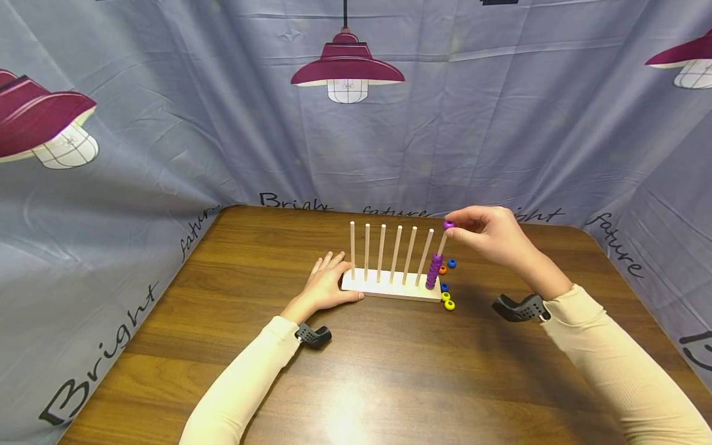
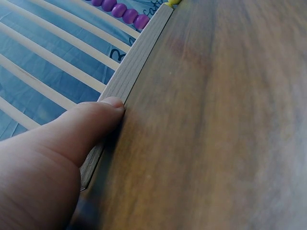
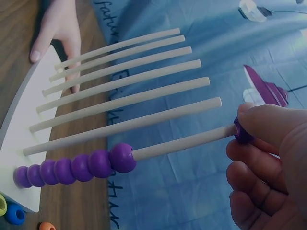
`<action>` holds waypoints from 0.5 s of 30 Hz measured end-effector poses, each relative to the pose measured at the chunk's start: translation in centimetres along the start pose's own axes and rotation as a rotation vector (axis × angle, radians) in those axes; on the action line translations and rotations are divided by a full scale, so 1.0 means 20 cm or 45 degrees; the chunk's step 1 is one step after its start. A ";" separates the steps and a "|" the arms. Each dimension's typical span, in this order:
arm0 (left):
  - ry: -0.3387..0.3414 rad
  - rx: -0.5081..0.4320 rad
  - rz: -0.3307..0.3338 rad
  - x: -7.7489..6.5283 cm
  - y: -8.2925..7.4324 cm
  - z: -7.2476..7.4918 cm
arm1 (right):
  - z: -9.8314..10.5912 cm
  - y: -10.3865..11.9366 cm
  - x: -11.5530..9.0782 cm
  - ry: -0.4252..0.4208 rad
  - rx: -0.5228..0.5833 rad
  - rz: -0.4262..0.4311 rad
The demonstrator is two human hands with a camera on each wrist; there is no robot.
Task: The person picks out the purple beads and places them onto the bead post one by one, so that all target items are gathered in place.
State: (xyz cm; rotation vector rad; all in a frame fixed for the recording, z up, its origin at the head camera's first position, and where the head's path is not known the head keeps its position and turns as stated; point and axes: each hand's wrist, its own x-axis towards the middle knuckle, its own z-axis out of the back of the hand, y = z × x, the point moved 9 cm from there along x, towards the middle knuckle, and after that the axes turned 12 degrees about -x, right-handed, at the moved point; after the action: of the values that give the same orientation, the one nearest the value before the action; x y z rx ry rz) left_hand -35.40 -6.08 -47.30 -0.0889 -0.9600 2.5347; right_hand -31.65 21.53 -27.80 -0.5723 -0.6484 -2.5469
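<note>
A white wooden peg rack [image 1: 389,287] with a row of upright pegs stands on the table. My left hand [image 1: 325,285] grips its left end, thumb along the front edge and fingers behind; the left wrist view shows the thumb [image 2: 96,117] against the base. At the rack's other end, my right hand [image 1: 492,238] pinches a purple bead [image 3: 243,132] between thumb and fingers. That bead is at the tip of the rightmost peg [image 3: 184,142]. Lower on this peg sits a stack of several purple beads [image 1: 434,272]. The other pegs are bare.
Loose beads lie on the wooden table [image 1: 356,371] beside the rack's right end: blue [image 1: 452,263], orange [image 1: 442,270] and yellow [image 1: 449,305] among them. A printed grey-blue curtain [image 1: 250,123] hangs behind the table and along its sides.
</note>
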 end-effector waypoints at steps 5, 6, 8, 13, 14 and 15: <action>0.004 0.004 0.003 0.00 0.00 0.00 | -0.01 0.01 0.00 0.004 -0.008 0.010; 0.004 0.005 0.002 0.00 0.00 0.00 | -0.01 0.01 0.00 0.006 -0.009 0.011; 0.003 0.005 0.002 0.00 0.00 0.00 | -0.02 0.01 -0.01 0.009 -0.014 0.017; 0.003 0.004 0.002 -0.01 -0.01 0.00 | -0.03 0.00 -0.01 0.015 -0.017 0.020; 0.003 0.005 0.002 -0.01 -0.01 0.00 | -0.03 0.00 -0.02 0.015 -0.016 0.019; 0.002 0.007 0.002 -0.01 -0.01 0.00 | -0.03 0.00 -0.02 0.015 -0.015 0.016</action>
State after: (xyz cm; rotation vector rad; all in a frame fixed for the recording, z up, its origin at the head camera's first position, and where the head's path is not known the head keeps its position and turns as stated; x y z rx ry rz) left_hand -35.23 -6.07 -47.24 -0.0901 -0.9525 2.5381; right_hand -31.52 21.28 -28.46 -0.5635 -0.6240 -2.5417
